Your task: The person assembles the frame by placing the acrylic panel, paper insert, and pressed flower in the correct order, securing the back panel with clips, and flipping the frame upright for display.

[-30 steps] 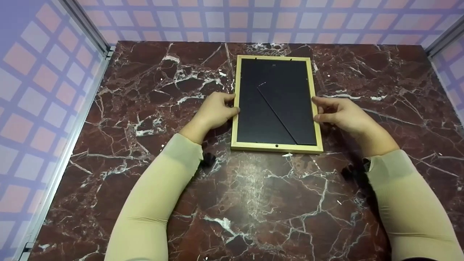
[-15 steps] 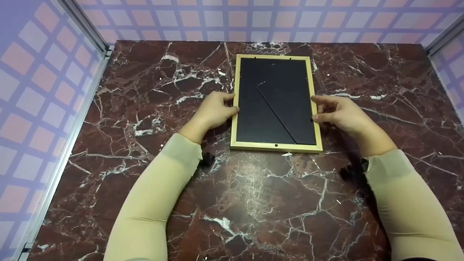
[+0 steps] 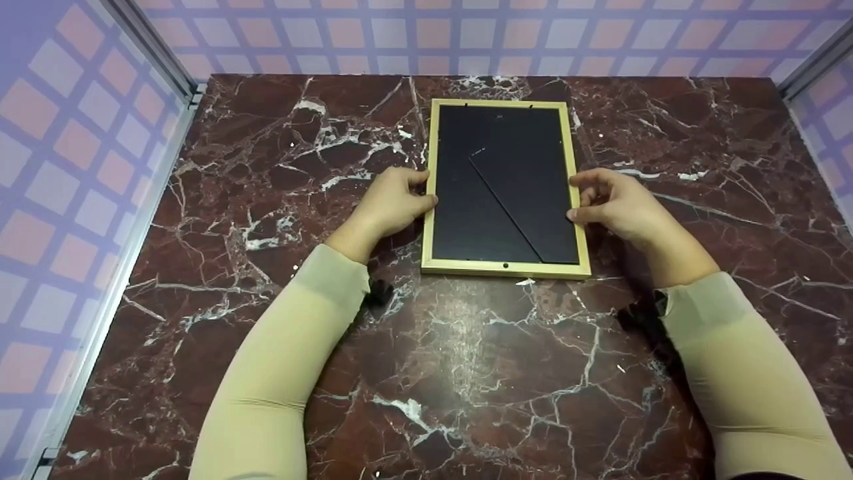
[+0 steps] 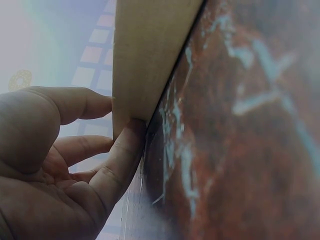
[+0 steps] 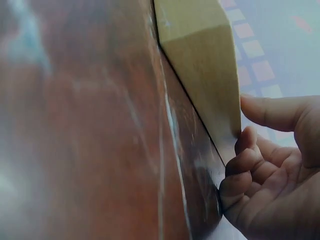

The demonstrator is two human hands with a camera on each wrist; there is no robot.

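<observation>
A picture frame (image 3: 506, 193) lies back side up on the marbled table, its black backing board bordered by a pale gold rim. A diagonal line and a row of small marks show on the backing. At the frame's left side my left hand (image 3: 396, 202) grips the rim, thumb on top. In the left wrist view a fingertip (image 4: 131, 131) presses low on the frame's side, close to the table. My right hand (image 3: 620, 203) holds the opposite rim, its thumb over the top edge. Its other fingers (image 5: 245, 157) are curled beside the frame in the right wrist view.
The dark red table (image 3: 466, 373) has white veins and a few small white specks. Checkered panels (image 3: 373, 40) stand behind it and at both sides, joined by metal posts (image 3: 156, 53). A dark wrist device (image 3: 643, 320) hangs under the right sleeve.
My right hand has shifted slightly left, and its thumb reaches a little farther over the rim. The frame and left hand keep their places relative to each other; the view drifts slightly.
</observation>
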